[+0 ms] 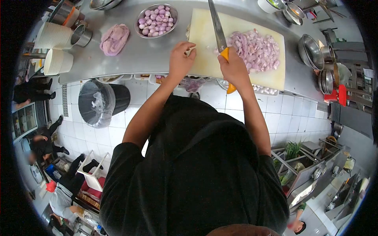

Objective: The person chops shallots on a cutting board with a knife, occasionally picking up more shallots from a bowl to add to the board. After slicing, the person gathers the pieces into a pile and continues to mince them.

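My right hand (233,67) is wrapped around the yellow handle of a kitchen knife (217,26). Its long blade points away from me over a pale cutting board (202,35). On the right half of the board lies a heap of cut shallots (258,49), close to the knife. My left hand (182,59) hovers at the board's near left edge, its fingers loosely curled with a gap between thumb and fingertips. Nothing shows in it. A metal bowl (175,23) of whole peeled shallots (157,20) stands left of the board.
A crumpled pinkish cloth or net (114,39) lies on the steel table (88,59). Stacked white tubs (58,62) and a metal pot (81,35) stand left; metal bowls (311,51) are at right. A lined black bin (103,103) stands on the floor. Other people are behind me.
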Available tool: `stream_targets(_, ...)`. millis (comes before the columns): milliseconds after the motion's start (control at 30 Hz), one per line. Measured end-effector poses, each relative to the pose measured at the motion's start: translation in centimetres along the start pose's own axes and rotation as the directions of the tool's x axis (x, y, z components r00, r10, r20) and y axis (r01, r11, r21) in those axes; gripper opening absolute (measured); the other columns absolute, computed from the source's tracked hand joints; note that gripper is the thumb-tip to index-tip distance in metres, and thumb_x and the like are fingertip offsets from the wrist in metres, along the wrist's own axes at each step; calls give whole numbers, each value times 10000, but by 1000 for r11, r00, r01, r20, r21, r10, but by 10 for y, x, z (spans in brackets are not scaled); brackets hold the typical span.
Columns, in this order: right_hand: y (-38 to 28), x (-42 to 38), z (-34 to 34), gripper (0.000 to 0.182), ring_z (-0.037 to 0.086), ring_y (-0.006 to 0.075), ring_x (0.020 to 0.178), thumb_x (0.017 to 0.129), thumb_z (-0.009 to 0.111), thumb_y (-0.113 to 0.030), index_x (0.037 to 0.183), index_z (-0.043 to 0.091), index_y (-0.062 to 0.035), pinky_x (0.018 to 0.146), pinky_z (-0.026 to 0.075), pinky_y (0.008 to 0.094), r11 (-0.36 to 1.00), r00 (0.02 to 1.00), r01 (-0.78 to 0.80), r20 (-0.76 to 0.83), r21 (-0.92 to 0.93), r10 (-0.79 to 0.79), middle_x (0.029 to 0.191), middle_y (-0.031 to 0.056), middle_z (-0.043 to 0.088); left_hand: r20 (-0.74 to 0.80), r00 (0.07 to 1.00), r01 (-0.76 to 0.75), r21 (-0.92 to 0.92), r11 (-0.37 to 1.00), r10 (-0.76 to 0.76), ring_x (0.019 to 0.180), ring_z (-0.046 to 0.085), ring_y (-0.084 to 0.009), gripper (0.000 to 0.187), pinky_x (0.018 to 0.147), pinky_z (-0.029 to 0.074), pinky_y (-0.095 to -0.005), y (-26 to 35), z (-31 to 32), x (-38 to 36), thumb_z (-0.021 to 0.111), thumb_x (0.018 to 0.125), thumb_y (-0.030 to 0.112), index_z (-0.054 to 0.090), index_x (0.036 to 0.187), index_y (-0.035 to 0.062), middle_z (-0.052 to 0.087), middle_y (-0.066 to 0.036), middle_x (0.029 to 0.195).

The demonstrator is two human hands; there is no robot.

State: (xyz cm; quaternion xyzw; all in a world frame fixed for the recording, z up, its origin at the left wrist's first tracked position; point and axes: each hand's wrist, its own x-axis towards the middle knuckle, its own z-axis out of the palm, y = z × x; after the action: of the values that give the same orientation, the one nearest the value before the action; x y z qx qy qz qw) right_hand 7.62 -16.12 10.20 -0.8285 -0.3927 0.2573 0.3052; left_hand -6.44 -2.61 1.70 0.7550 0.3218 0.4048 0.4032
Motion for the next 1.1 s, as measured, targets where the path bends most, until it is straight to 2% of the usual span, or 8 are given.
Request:
stream_targets(300,35,-21,48,329,640,522,839,950,571,-234,1160,466,-3,757,488,587,996,993,-57,105,70,50,849,317,662,-75,996,-49,97,994,56,767,665,-202,204,660,527,-313,-4,-62,32,746,823,84,729,1021,34,701,-110,957)
stream_targets(400,22,-27,11,316,636,523,831,955,577,-225,1155,472,-3,742,487,583,950,950,-289,153,118,271,847,309,664,-75,993,-79,146,986,91,763,668,-205,230,666,531,-314,-27,-90,50,766,811,105,735,1028,36,703,-116,945)
stream_targets(500,84,-7,9,304,636,517,817,960,584,-223,1145,485,-3,718,487,572,994,993,-96,-78,-49,92,832,308,661,-17,999,-38,286,958,45,774,672,-229,286,683,539,-328,-36,-118,71,779,800,147,744,1068,53,705,-128,956)
stream_targets(567,76,-4,3,307,635,515,816,962,582,-227,1148,485,-2,715,484,571,995,991,-100,-85,-1,100,836,311,660,50,999,-38,378,925,21,795,678,-261,325,712,548,-360,-37,-129,85,777,802,201,748,1096,67,708,-137,984)
stream_targets(767,42,-4,12,315,636,525,848,954,584,-231,1138,471,-1,744,474,589,996,993,-83,-83,19,84,886,324,662,399,911,-348,610,712,104,929,679,-329,386,834,532,-443,-54,-112,128,717,814,367,752,1104,115,718,-134,998)
stream_targets(800,42,-4,17,316,637,525,852,953,585,-231,1137,467,-3,745,476,590,996,995,-79,-63,33,81,885,327,661,419,908,-316,652,689,19,937,678,-337,375,833,532,-453,-57,-106,134,715,809,367,752,1083,112,718,-139,999)
stream_targets(967,35,-9,29,312,637,532,844,947,572,-210,1135,429,-5,761,492,587,999,997,-25,-72,-20,23,872,345,654,349,913,-164,787,594,-210,943,680,-366,309,825,533,-475,-45,-82,146,711,787,352,753,945,89,718,-164,980)
stream_targets(1100,34,-9,26,290,639,530,837,946,559,-193,1119,432,3,755,494,582,999,997,-45,-62,-25,43,870,339,656,324,942,-225,803,553,-87,886,705,-333,233,797,555,-462,-35,-71,145,717,791,313,760,853,92,737,-147,894)
